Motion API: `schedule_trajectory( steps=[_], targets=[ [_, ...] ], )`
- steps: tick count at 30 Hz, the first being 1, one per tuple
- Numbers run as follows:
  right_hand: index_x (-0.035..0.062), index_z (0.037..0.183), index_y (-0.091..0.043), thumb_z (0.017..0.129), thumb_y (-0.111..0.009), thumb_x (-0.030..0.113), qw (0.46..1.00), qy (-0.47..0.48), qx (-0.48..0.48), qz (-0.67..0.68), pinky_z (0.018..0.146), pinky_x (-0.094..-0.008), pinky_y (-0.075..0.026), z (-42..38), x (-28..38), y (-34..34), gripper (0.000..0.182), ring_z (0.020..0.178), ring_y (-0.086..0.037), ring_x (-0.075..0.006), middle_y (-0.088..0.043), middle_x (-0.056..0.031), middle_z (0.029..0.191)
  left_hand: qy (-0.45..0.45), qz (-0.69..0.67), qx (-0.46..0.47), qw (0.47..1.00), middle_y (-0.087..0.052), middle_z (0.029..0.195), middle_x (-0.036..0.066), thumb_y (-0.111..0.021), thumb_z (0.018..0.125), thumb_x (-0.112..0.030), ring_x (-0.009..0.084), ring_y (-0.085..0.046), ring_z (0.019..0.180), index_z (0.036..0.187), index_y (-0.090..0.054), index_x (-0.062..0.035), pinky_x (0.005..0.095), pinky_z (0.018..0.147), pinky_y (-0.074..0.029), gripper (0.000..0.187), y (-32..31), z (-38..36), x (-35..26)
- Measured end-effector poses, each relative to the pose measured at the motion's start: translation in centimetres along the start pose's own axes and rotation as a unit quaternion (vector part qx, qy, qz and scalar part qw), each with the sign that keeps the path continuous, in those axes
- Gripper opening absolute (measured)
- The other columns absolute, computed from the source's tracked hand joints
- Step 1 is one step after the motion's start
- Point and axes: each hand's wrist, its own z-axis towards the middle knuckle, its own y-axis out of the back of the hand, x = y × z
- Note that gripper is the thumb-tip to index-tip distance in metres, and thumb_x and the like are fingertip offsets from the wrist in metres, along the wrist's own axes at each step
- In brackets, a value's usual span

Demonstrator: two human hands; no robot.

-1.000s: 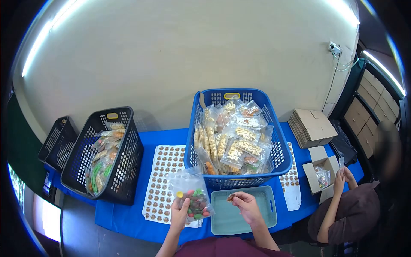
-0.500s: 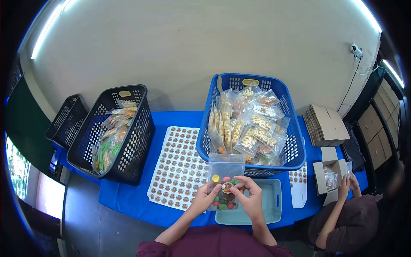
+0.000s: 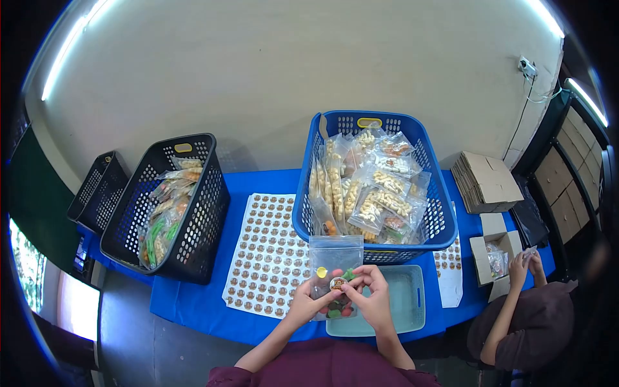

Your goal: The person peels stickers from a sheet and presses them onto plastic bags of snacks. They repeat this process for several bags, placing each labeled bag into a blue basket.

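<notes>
A clear zip bag (image 3: 336, 250) with red, green and yellow pieces in it hangs upright in front of me. My left hand (image 3: 307, 304) grips its left side, the thumb reaching across the front. From the right, my right hand (image 3: 374, 298) closes on the bag, its thumb at the round sticker (image 3: 338, 284) on the front. Both thumbs meet near this sticker. Behind the bag's lower part, a pale green tray (image 3: 407, 303) rests on the blue-covered table. To the left lies a sheet of round stickers (image 3: 265, 248).
A blue basket (image 3: 440, 193) full of snack bags stands behind my hands. Left of it are a black basket (image 3: 203, 213) with more bags and a smaller black basket (image 3: 97, 193). At right are flattened cardboard (image 3: 487, 180), an open box (image 3: 480, 261) and a co-worker's hands (image 3: 525, 269).
My thumbs have drawn together over the sticker, covering more of its lower edge. The bag has shifted slightly left in view. The co-worker's hands have moved a little.
</notes>
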Motion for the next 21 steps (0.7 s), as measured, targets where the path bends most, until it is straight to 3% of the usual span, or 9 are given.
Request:
schedule_trajectory(
  steps=[2, 5, 12, 15, 18, 21],
  targets=[
    [0.0012, 0.093, -0.048, 0.071, -0.065, 0.003, 1.000, -0.003, -0.004, -0.012, 0.049, -0.0185, -0.035, 0.0, 0.0, 0.1, 0.028, 0.055, -0.043, -0.0029, -0.060, -0.0025, 0.068, 0.009, 0.008, -0.001, 1.000, -0.059, 0.100, 0.005, -0.061, 0.080, -0.012, 0.0074, -0.056, 0.085, 0.120, -0.047, -0.0034, 0.0204, 0.071, -0.046, 0.043, -0.1, 0.0, 0.0],
    [0.0012, 0.092, -0.048, 0.070, -0.065, 0.004, 0.999, -0.017, -0.008, -0.050, 0.049, -0.0189, -0.035, -0.3, 0.2, 0.1, 0.029, 0.053, -0.043, -0.0032, -0.060, -0.0028, 0.067, -0.015, 0.003, 0.004, 1.000, -0.060, 0.097, 0.004, -0.060, 0.080, -0.011, 0.0065, -0.057, 0.081, 0.118, -0.048, -0.0020, 0.0167, 0.061, -0.046, 0.041, -0.1, 0.0, 0.2],
    [0.0020, 0.091, -0.046, 0.069, -0.066, 0.002, 0.997, -0.028, -0.003, -0.077, 0.051, -0.0170, -0.034, -0.4, 0.7, -0.3, 0.030, 0.054, -0.041, -0.0021, -0.058, -0.0013, 0.065, -0.029, -0.038, -0.003, 0.999, -0.059, 0.100, 0.006, -0.058, 0.082, -0.008, 0.0082, -0.057, 0.085, 0.117, -0.047, 0.0009, 0.0199, 0.070, -0.046, 0.039, 0.0, -0.3, 1.2],
    [0.0017, 0.092, -0.046, 0.069, -0.066, 0.006, 0.998, -0.005, -0.015, -0.067, 0.048, -0.0203, -0.035, -0.4, 0.1, -0.6, 0.031, 0.050, -0.043, -0.0044, -0.060, -0.0030, 0.065, -0.027, -0.033, -0.001, 0.999, -0.059, 0.100, 0.006, -0.057, 0.082, -0.007, 0.0085, -0.056, 0.086, 0.117, -0.047, 0.0009, 0.0209, 0.073, -0.046, 0.038, 0.2, -0.4, 0.7],
    [0.0023, 0.096, -0.044, 0.069, -0.066, 0.003, 0.997, -0.017, -0.030, -0.064, 0.053, -0.0179, -0.035, -0.6, 0.5, -1.1, 0.035, 0.054, -0.041, -0.0034, -0.058, 0.0000, 0.063, -0.023, -0.013, -0.007, 1.000, -0.059, 0.101, 0.006, -0.058, 0.081, -0.007, 0.0086, -0.056, 0.086, 0.117, -0.047, 0.0007, 0.0212, 0.073, -0.046, 0.038, 0.6, -0.5, 0.9],
    [0.0022, 0.101, -0.044, 0.067, -0.069, 0.008, 0.981, 0.044, -0.070, -0.176, 0.059, -0.0225, -0.038, -1.1, 1.1, -2.0, 0.042, 0.057, -0.042, -0.0072, -0.059, -0.0038, 0.073, -0.028, -0.015, -0.011, 0.999, -0.059, 0.101, 0.006, -0.058, 0.081, -0.007, 0.0089, -0.056, 0.087, 0.118, -0.047, -0.0003, 0.0217, 0.073, -0.046, 0.039, 1.2, -0.4, 1.1]
  ],
)
